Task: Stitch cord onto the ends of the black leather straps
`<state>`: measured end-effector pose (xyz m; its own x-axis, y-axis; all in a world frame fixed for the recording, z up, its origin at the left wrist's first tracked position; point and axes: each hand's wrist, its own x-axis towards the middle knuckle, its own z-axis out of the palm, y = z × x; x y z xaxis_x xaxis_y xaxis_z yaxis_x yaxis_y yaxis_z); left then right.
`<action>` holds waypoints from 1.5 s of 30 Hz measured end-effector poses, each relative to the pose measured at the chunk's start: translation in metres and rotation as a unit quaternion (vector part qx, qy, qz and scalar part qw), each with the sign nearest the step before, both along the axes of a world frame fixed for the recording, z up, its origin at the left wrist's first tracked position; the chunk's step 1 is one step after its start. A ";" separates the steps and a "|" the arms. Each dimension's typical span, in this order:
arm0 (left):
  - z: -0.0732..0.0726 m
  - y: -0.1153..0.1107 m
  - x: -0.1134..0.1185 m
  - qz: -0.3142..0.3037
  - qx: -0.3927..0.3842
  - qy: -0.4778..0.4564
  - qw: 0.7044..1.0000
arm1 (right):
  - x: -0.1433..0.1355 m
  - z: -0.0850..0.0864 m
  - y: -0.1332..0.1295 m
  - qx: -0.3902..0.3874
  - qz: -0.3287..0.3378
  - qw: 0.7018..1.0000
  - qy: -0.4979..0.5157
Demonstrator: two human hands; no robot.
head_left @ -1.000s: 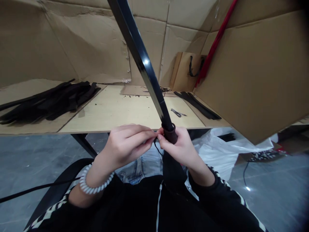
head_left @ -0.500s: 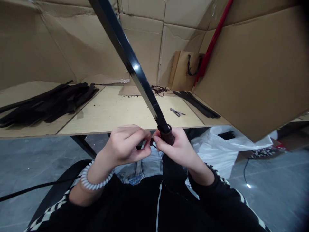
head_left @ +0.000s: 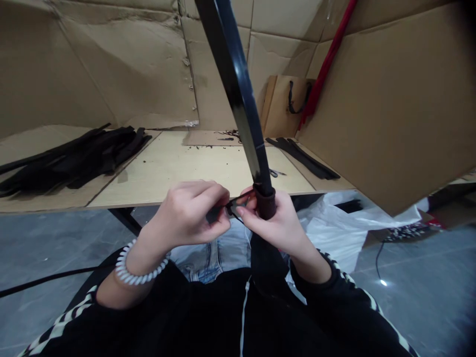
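Note:
A long, glossy black curved bar rises from a dark brown sleeve and leans up past the top edge. My right hand is wrapped round the sleeve, thumb toward the left. To its left, my left hand pinches a dark cord between thumb and fingertips. The cord stretches across the small gap to the sleeve's top rim, and a thin loop hangs below it. Both hands are above my lap, in front of the table's near edge.
Dark fabric strips lie on the table at left, black strips at right. Small scissors are partly behind the bar. A paper bag stands at the back. A cardboard panel and white plastic bag are at right.
The bar has swung more upright and its top has moved right. The sleeve and right hand have shifted slightly right. My left hand has drawn back a little, with more cord showing between the hands.

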<state>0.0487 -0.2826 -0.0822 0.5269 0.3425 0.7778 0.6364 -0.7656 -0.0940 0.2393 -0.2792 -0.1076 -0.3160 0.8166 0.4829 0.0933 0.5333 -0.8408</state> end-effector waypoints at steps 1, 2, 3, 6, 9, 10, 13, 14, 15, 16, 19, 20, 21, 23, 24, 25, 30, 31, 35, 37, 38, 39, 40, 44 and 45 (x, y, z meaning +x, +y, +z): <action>-0.001 0.001 0.001 0.003 -0.001 -0.003 1.000 | -0.001 0.000 0.000 0.000 0.000 1.000 -0.001; -0.002 0.001 0.001 0.000 -0.003 -0.007 1.000 | -0.001 0.000 0.000 -0.001 0.003 1.000 -0.001; -0.003 0.002 0.002 -0.007 -0.003 -0.011 1.000 | -0.002 -0.001 0.000 -0.002 0.008 1.000 -0.001; -0.006 0.003 0.003 -0.033 -0.003 -0.032 0.999 | -0.002 -0.002 0.002 0.007 0.012 1.000 0.002; -0.007 0.002 0.003 -0.047 -0.013 -0.048 0.998 | -0.001 -0.004 0.005 0.022 0.024 0.999 0.002; -0.008 0.002 0.003 -0.052 -0.017 -0.050 0.997 | 0.000 -0.005 0.006 0.025 0.028 0.999 0.002; -0.008 0.002 0.001 -0.065 -0.027 -0.058 0.996 | 0.001 -0.005 0.007 0.037 0.030 0.999 -0.004; -0.008 0.002 0.001 -0.071 -0.036 -0.063 0.995 | 0.001 -0.004 0.007 0.043 0.030 0.999 -0.011; -0.008 0.001 0.001 -0.078 -0.049 -0.071 0.993 | 0.001 -0.004 0.007 0.048 0.032 0.998 -0.020; -0.008 0.001 0.000 -0.087 -0.064 -0.079 0.991 | 0.002 -0.004 0.007 0.049 0.034 0.998 -0.029; -0.008 0.002 -0.001 -0.112 -0.104 -0.099 0.983 | 0.003 -0.004 0.008 0.040 0.045 0.998 -0.036; -0.008 0.002 -0.001 -0.117 -0.111 -0.102 0.982 | 0.003 -0.005 0.008 0.038 0.048 0.998 -0.033; -0.008 0.002 -0.001 -0.120 -0.116 -0.103 0.981 | 0.003 -0.005 0.008 0.037 0.051 0.998 -0.030; -0.008 0.003 -0.002 -0.126 -0.123 -0.108 0.979 | 0.003 -0.006 0.009 0.033 0.063 0.997 -0.027; -0.008 0.003 -0.002 -0.127 -0.126 -0.110 0.978 | 0.003 -0.007 0.009 0.029 0.070 0.997 -0.024; -0.008 0.002 -0.001 -0.128 -0.128 -0.111 0.977 | 0.002 -0.007 0.009 0.023 0.078 0.997 -0.019; -0.008 0.001 -0.002 -0.100 -0.121 -0.095 0.983 | 0.000 -0.007 0.009 -0.003 0.085 0.996 0.010; -0.008 0.000 -0.002 -0.096 -0.117 -0.091 0.984 | 0.000 -0.006 0.008 0.001 0.085 0.996 0.007; -0.007 0.001 -0.001 -0.101 -0.106 -0.077 0.986 | -0.002 -0.005 0.007 0.029 0.083 0.996 0.009; -0.009 0.001 0.001 -0.102 -0.101 -0.081 0.986 | -0.003 -0.006 0.007 0.037 0.082 0.996 0.023; -0.010 0.001 0.002 -0.102 -0.098 -0.090 0.986 | -0.003 -0.007 0.008 0.038 0.078 0.996 0.029; -0.012 0.001 0.003 -0.100 -0.094 -0.103 0.985 | -0.004 -0.008 0.008 0.039 0.072 0.996 0.034; -0.014 0.001 0.003 -0.098 -0.090 -0.120 0.984 | -0.004 -0.009 0.008 0.040 0.064 0.997 0.037; -0.024 0.000 0.001 -0.108 -0.103 -0.197 0.969 | -0.005 -0.009 0.009 0.049 0.033 0.998 0.035; -0.026 -0.001 0.000 -0.116 -0.110 -0.210 0.965 | -0.006 -0.008 0.009 0.052 0.032 0.998 0.033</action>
